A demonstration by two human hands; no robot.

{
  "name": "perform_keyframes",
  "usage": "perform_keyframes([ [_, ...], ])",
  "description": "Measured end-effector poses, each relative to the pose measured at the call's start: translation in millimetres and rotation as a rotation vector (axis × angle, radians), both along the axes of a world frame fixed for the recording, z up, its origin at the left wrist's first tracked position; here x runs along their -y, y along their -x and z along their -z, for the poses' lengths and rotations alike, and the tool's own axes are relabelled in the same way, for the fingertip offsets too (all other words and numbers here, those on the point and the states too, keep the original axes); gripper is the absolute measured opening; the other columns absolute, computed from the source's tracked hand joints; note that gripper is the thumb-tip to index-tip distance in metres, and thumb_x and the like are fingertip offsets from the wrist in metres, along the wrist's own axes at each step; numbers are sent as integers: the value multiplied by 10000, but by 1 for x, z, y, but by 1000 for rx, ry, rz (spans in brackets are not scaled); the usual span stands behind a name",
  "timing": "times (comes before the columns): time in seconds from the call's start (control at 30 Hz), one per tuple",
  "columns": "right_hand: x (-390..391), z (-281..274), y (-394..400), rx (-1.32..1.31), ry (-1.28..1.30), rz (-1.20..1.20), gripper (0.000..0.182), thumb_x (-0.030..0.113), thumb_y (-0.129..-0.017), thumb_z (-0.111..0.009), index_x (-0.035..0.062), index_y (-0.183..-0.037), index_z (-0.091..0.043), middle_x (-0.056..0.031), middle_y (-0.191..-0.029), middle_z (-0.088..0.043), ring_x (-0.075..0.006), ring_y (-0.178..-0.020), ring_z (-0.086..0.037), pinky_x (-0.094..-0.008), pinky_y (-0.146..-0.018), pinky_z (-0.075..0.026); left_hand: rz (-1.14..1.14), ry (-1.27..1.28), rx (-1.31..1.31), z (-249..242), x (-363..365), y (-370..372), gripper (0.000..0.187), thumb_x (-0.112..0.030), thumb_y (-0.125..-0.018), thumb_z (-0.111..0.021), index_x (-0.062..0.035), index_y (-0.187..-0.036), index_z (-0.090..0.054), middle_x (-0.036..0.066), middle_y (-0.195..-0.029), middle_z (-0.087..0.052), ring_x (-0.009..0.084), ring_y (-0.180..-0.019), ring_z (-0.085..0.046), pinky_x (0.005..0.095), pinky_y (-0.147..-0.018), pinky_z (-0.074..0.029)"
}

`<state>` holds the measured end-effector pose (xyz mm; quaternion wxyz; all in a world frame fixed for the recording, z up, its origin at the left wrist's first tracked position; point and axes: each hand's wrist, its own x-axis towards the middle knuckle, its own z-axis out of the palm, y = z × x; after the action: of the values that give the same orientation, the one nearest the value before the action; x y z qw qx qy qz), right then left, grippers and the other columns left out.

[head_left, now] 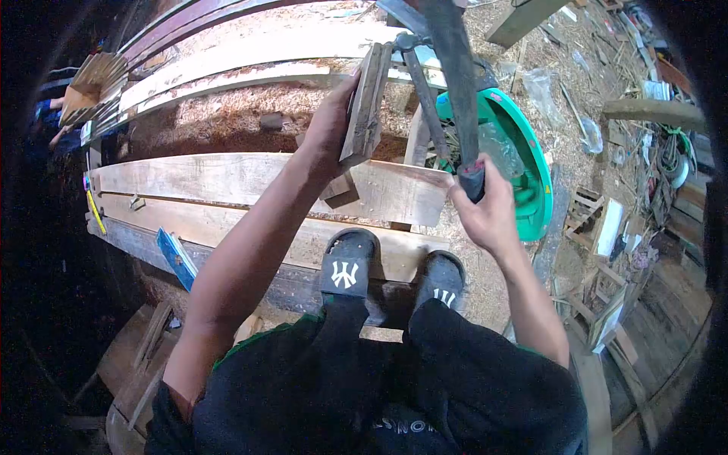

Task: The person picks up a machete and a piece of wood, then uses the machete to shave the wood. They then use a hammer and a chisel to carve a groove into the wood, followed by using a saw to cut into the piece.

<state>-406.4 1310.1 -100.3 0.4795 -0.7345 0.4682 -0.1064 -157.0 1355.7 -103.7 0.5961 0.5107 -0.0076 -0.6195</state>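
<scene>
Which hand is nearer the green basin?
Right. The right hand overlaps the green basin in view, gripping a dark handle; the left hand is farther left, holding a wooden block.

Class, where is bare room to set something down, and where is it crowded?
Left of the left forearm: the upper pale board, beside the wood shavings; the lower pale board, right of the small clip. Crowded: right of the green tub, amid scrap wood.

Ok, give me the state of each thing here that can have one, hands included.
Left hand: closed on wooden piece
Right hand: closed around dark bar
Wooden piece: held tilted
Dark bar: held at its near end
Green basin: open, clear plastic inside
Pale planks: lying side by side
Sandals: worn on both feet
</scene>
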Motion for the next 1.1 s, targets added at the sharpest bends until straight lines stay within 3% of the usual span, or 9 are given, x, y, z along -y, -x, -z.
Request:
perform_keyframes([
  [0.07,10,-17,-3,-73,129,-80,313,231,-882,-744,27,-1037,-564,-207,-755,-688,-426,-746,-692,-484,-663,-523,9,-23,-7,-1,2,5,410,-436,-1076,-427,-155,-1333,-576,-9,-620,-545,116,-442,-504,259,-360,-393],
  [0.23,15,-31,-6,-221,307,-242,352,264,-857,-749,42,-1065,-573,-227,-776,-691,-446,-785,-680,-547,-695,-527,-1,-11,-84,2,5,11,370,-416,-1074,-423,-128,-1204,-615,-10,-623,-551,120,-446,-510,262,-357,-392],
  [0.3,13,-32,-9,-238,278,-258,343,255,-854,-747,43,-1060,-573,-226,-774,-691,-445,-788,-682,-544,-702,-532,159,118,-49,5,1,7,463,-505,-1032,-471,-101,-1215,-605,42,-938,-617,153,-728,-615,324,-619,-528],
  [0.33,13,-34,-10,-237,279,-259,343,255,-854,-747,43,-1060,-573,-226,-774,-691,-445,-788,-682,-544,-702,-532,158,119,-48,-2,2,11,463,-505,-1032,-471,-101,-1215,-605,42,-938,-617,153,-728,-615,324,-619,-528],
  [0.43,12,-36,-11,-246,254,-230,347,248,-849,-747,42,-1070,-576,-226,-777,-693,-448,-792,-681,-550,-708,-531,9,-19,-22,-11,4,21,348,-390,-1060,-436,-107,-1104,-634,-1,-683,-602,114,-461,-522,267,-371,-403],
  [0.5,14,-34,-9,-274,294,-212,313,193,-824,-759,43,-1013,-560,-211,-732,-658,-449,-773,-664,-503,-661,-500,175,-7,24,0,1,14,443,-500,-1038,-454,-125,-1205,-620,37,-964,-635,158,-785,-617,353,-657,-527],
  [0.93,7,-45,-6,-314,155,-266,327,179,-834,-737,36,-1079,-575,-273,-786,-681,-480,-836,-674,-566,-753,-531,162,-71,175,-10,2,16,416,-386,-1048,-478,-32,-1163,-663,72,-954,-683,167,-760,-660,315,-620,-537],
  [1.0,7,-41,0,-303,95,-332,332,171,-830,-735,38,-1092,-581,-292,-792,-673,-493,-841,-668,-566,-753,-529,193,-192,452,-19,-2,20,401,-364,-1040,-493,-21,-1166,-657,90,-964,-692,173,-783,-679,319,-652,-553],
  [1.1,8,-35,2,-270,81,-345,327,155,-826,-726,28,-1095,-593,-285,-802,-675,-483,-842,-669,-549,-747,-520,208,-142,377,-23,-3,25,400,-351,-1032,-498,-8,-1169,-652,109,-954,-697,184,-795,-695,332,-668,-571],
])
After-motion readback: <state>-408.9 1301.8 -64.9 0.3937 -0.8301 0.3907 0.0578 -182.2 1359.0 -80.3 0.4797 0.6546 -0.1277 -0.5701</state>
